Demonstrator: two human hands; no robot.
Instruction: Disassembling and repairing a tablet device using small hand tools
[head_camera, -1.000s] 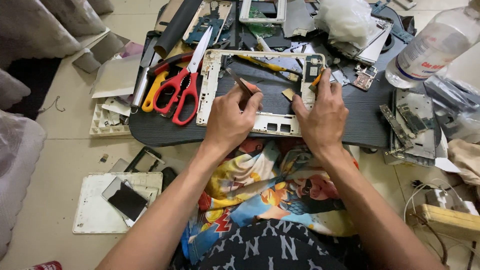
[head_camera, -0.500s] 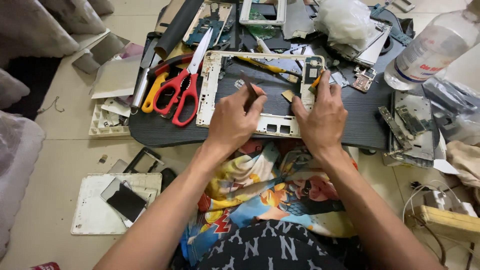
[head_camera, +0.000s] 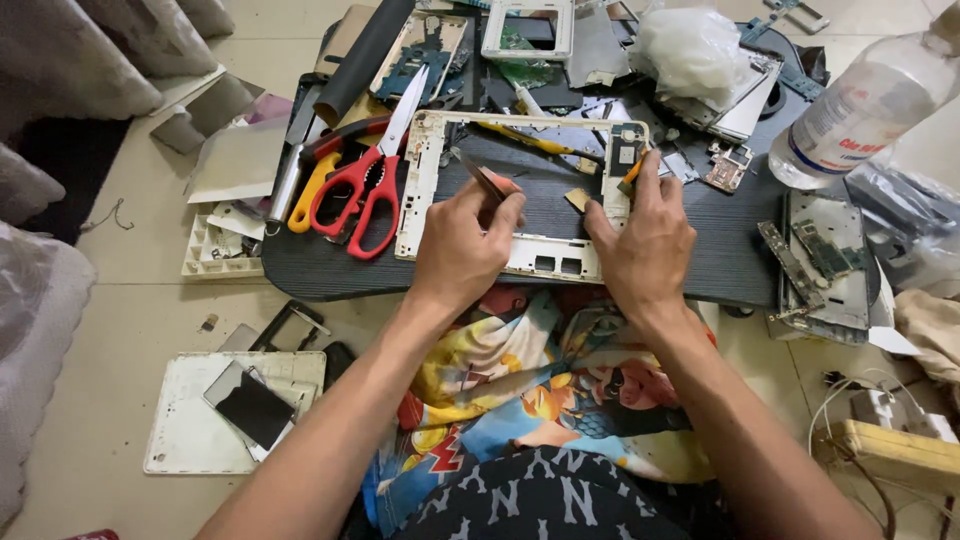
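A white tablet frame (head_camera: 428, 190) lies on a low dark table (head_camera: 730, 260). My left hand (head_camera: 463, 245) rests on the frame's near edge and pinches thin metal tweezers (head_camera: 478, 176) that point up and to the left inside the frame. My right hand (head_camera: 645, 235) presses on the frame's right side, its fingers by a small orange-tipped part (head_camera: 632, 176) at the frame's corner. A small tan piece (head_camera: 577, 199) lies between the two hands.
Red-handled scissors (head_camera: 372, 180) and yellow-handled pliers (head_camera: 310, 185) lie left of the frame. Circuit boards (head_camera: 825, 255), a plastic bottle (head_camera: 865, 105), a plastic bag (head_camera: 690, 50) and phone parts crowd the table. A white back cover (head_camera: 190, 440) lies on the floor at left.
My left hand has lifted and turned the tweezers a little, tip now further up-left inside the frame. My right hand has stayed on the frame's right side.
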